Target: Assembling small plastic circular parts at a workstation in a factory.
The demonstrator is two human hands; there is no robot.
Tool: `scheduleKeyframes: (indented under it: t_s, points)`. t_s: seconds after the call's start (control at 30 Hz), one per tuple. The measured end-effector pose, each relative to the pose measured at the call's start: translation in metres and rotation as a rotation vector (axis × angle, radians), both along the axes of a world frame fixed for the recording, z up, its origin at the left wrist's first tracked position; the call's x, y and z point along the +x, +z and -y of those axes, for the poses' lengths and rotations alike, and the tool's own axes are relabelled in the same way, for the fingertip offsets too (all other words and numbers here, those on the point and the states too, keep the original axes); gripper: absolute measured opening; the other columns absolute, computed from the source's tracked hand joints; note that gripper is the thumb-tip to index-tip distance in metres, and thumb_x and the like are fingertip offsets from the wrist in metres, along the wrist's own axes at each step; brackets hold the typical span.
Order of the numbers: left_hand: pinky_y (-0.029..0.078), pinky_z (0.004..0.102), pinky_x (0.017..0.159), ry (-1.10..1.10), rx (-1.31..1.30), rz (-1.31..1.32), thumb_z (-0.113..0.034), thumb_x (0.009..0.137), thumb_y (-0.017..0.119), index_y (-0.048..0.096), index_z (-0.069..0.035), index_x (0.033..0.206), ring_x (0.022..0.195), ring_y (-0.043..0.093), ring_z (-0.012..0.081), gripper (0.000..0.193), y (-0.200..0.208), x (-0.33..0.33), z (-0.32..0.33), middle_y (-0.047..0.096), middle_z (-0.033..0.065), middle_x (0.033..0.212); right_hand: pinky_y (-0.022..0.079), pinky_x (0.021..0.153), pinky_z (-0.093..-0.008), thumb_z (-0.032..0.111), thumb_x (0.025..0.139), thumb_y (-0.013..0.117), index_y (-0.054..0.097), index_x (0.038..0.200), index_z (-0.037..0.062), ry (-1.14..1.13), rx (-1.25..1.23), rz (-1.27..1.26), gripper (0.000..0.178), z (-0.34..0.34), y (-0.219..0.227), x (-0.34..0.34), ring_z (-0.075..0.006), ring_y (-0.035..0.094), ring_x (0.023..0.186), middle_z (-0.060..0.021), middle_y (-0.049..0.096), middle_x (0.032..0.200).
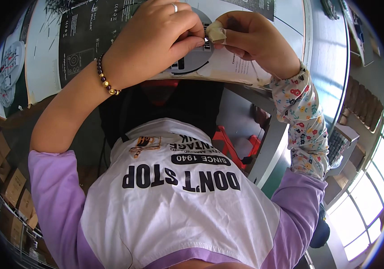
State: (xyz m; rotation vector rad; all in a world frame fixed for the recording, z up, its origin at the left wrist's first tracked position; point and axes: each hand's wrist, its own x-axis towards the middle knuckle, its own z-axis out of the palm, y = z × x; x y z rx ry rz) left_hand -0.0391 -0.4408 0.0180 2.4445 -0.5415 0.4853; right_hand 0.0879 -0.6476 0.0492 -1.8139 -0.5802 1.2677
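Observation:
My left hand point(151, 47), with a ring and a beaded bracelet, is closed in a pinch at the front of the worktable. My right hand point(257, 42) meets it there, its fingers also pinched. Pale tape point(216, 33) wraps a fingertip of the right hand. Between the two sets of fingertips is a tiny part, too small and covered to name. Just under the hands lies a round grey disc point(196, 60) with black pieces on it, mostly hidden by my left hand.
Printed cardboard point(77, 49) covers the tabletop. Thin dark strands point(57, 11) lie at the far left, and a clear tray of small parts point(10, 74) sits at the left edge. A red stool point(221, 139) stands below the table. Cardboard boxes point(15, 186) fill shelves at left.

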Motion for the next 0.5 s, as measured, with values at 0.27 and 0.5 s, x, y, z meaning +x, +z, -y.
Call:
scheduleKeyframes:
  t_s: [0.27, 0.5]
  points:
    - [0.046, 0.0473, 0.091, 0.017, 0.002, -0.013, -0.012, 0.081, 0.075, 0.068, -0.003, 0.106, 0.105, 0.057, 0.0382, 0.027, 0.007, -0.002, 0.008, 0.063, 0.0164, 0.104, 0.052, 0.078, -0.0319, 0.003, 0.100, 0.053, 0.058, 0.122, -0.0016, 0.612, 0.316, 1.412, 0.024, -0.021, -0.026, 0.011, -0.0213, 0.064, 0.093, -0.0107, 0.066, 0.105]
    - [0.046, 0.0440, 0.085, 0.180, 0.004, 0.056, -0.006, 0.076, 0.075, 0.066, -0.005, 0.091, 0.098, 0.058, 0.0343, 0.018, 0.008, -0.021, 0.022, 0.063, 0.0121, 0.098, 0.051, 0.062, -0.0391, 0.001, 0.087, 0.064, 0.059, 0.099, -0.0015, 0.572, 0.191, 1.296, 0.012, -0.010, 0.027, -0.040, -0.0329, 0.060, 0.069, -0.0127, 0.063, 0.088]
